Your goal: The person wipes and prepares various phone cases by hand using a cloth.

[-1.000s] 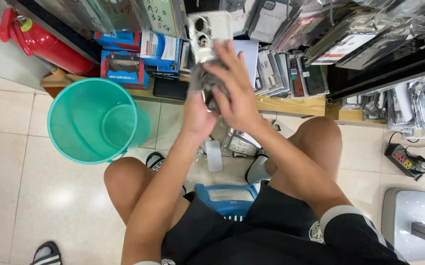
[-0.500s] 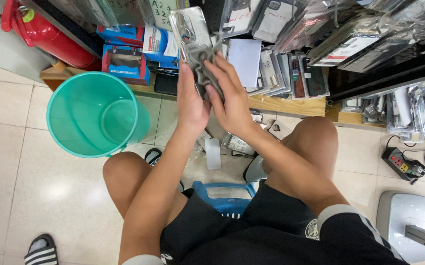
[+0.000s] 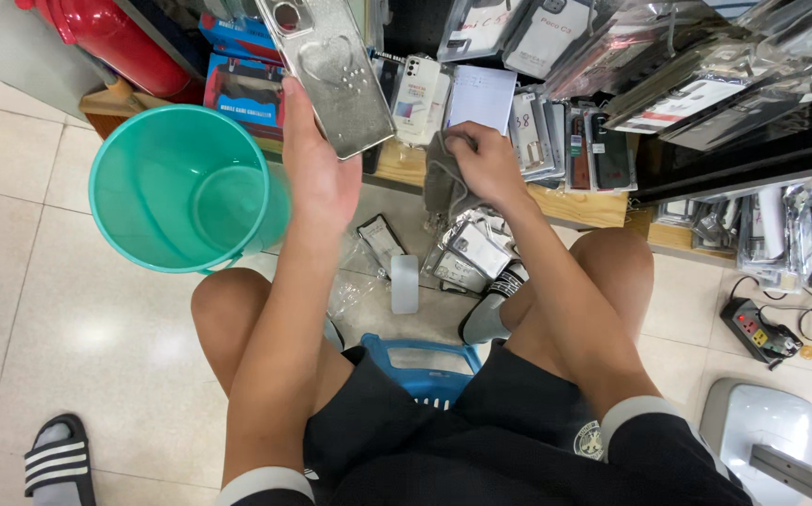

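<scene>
Two hands work above the person's bare knees, over a tiled floor. Nearest the body, a blue stool (image 3: 422, 361) shows between the legs, and loose packaged cases (image 3: 467, 253) lie scattered on the floor just beyond it. The left hand (image 3: 317, 173) is closed round the lower edge of a clear glittery phone case (image 3: 329, 70) — thumb on one side, fingers behind — and holds it up, tilted, in front of the shelf. The right hand (image 3: 486, 164) is curled shut on a bunched grey cloth (image 3: 442, 183), held just beside the case and not touching it. To wipe well, I judge the case wants a firm edge grip so the cloth can sweep its whole face — no fingers on the clear part. A teal bucket (image 3: 181, 187) stands left, near the shelf of stock (image 3: 556, 141).
</scene>
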